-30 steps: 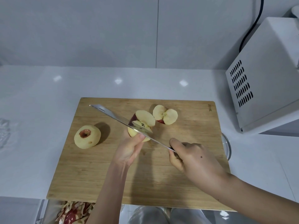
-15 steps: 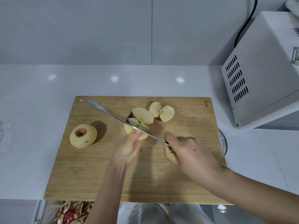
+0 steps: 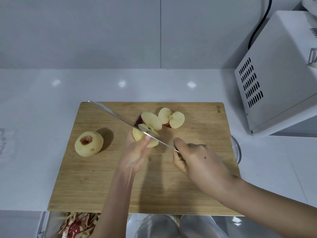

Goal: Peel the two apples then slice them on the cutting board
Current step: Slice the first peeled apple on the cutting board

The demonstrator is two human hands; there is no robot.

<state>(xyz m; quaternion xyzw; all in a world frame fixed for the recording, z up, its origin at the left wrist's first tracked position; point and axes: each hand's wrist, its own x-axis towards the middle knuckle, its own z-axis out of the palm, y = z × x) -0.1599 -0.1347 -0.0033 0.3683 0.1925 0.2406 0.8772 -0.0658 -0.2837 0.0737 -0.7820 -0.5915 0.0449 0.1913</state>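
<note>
Sitting near the middle of the wooden cutting board [image 3: 103, 186], an apple half [image 3: 138, 135] is being grasped by the left hand [image 3: 135, 155]. A kitchen knife [image 3: 120, 117] is being gripped at the handle by the right hand [image 3: 200, 162], and its blade is being laid slanting across this half. Another cut half [image 3: 171, 117] is lying just behind, and a whole peeled apple [image 3: 89, 143] is standing well apart at the left.
</note>
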